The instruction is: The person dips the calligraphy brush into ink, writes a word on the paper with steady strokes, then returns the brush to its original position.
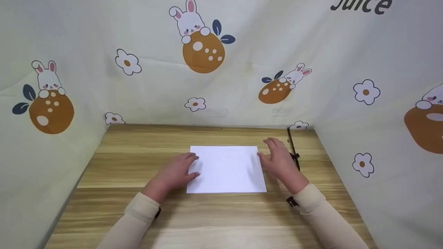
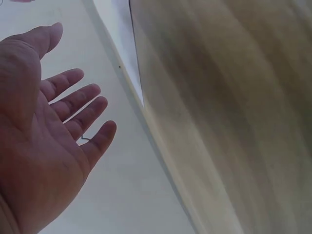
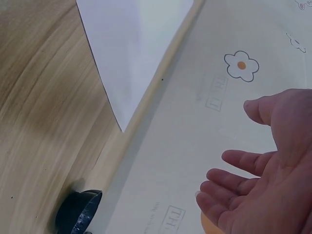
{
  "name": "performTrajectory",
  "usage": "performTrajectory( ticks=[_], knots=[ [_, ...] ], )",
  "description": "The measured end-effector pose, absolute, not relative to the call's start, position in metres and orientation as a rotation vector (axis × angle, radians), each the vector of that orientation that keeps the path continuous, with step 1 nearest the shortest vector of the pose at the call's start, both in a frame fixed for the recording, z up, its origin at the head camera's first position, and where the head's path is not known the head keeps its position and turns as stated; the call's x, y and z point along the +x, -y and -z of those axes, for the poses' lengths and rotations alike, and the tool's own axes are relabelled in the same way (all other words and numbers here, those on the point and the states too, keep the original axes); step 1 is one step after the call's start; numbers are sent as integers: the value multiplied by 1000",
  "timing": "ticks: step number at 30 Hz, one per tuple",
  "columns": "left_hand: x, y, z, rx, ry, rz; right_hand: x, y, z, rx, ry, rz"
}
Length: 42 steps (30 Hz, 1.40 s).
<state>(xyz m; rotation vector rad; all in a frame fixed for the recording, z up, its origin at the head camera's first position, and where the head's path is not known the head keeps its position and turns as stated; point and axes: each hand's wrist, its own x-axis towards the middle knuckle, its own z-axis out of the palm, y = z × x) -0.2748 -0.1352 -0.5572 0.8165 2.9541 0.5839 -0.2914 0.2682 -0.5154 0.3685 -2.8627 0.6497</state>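
Observation:
A blank white sheet of paper (image 1: 225,169) lies flat on the wooden table, its long side running left to right. At its left edge is my left hand (image 1: 176,171), with thumb and fingers apart and nothing held. My right hand (image 1: 278,160) is by the sheet's right edge, its fingers relaxed and also holding nothing. In the left wrist view the left hand (image 2: 48,112) shows a bare palm with loosely spread fingers. The right wrist view shows the right hand (image 3: 263,180) likewise, and a corner of the paper (image 3: 131,53). Whether either hand touches the sheet I cannot tell.
A thin black strip-like object (image 1: 293,148) lies on the table behind my right hand; part of it is hidden. The right wrist view shows a black curved object (image 3: 78,212) on the wood. A cloth printed with rabbits and flowers (image 1: 155,93) encloses the table (image 1: 221,221) at back and sides.

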Motion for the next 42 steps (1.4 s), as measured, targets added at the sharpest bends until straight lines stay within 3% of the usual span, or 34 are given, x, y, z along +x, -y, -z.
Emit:
performTrajectory(
  ticks=[42],
  knots=[
    [-269,141,567,832,-2757,-489,-293,-307,504,254,2912,-747]
  ],
)
